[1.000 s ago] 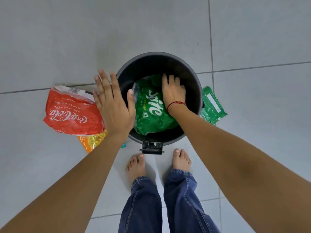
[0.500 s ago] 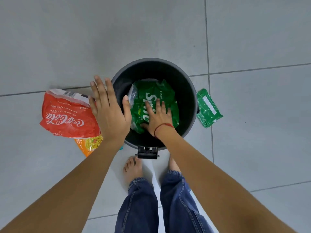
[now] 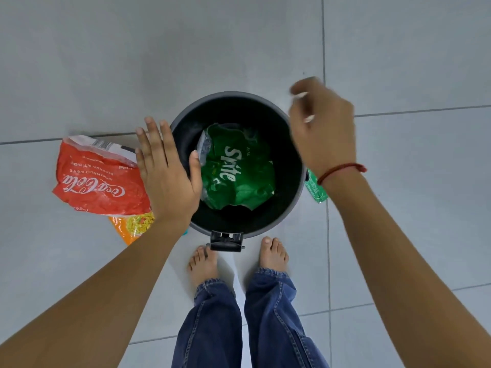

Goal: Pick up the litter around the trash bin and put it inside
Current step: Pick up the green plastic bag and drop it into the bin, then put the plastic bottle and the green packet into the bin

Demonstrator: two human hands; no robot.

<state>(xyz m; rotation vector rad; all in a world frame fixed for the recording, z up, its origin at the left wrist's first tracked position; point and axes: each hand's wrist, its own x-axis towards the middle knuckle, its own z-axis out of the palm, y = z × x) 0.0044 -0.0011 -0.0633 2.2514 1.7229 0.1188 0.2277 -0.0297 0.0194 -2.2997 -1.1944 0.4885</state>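
A round black trash bin [image 3: 297, 179] stands on the floor in front of my feet, and a crumpled green Sprite wrapper [image 3: 239, 173] lies inside it. My left hand [image 3: 167, 179] hovers flat and open over the bin's left rim. My right hand [image 3: 321, 126], blurred by motion, is above the bin's right rim with loosely curled fingers and nothing in it. A red Coca-Cola wrapper [image 3: 98, 179] lies left of the bin, over an orange noodle packet [image 3: 132, 227]. A small green packet [image 3: 316, 189] lies right of the bin, partly hidden by my right wrist.
Grey floor tiles [image 3: 132, 62] surround the bin. The bin's pedal [image 3: 227, 241] points toward my bare feet [image 3: 203, 264]. A bit of blue litter [image 3: 185, 232] peeks out under my left wrist.
My right hand has lifted out of the bin and moved up and to the right, leaving the Sprite wrapper inside. My left hand has stayed over the left rim.
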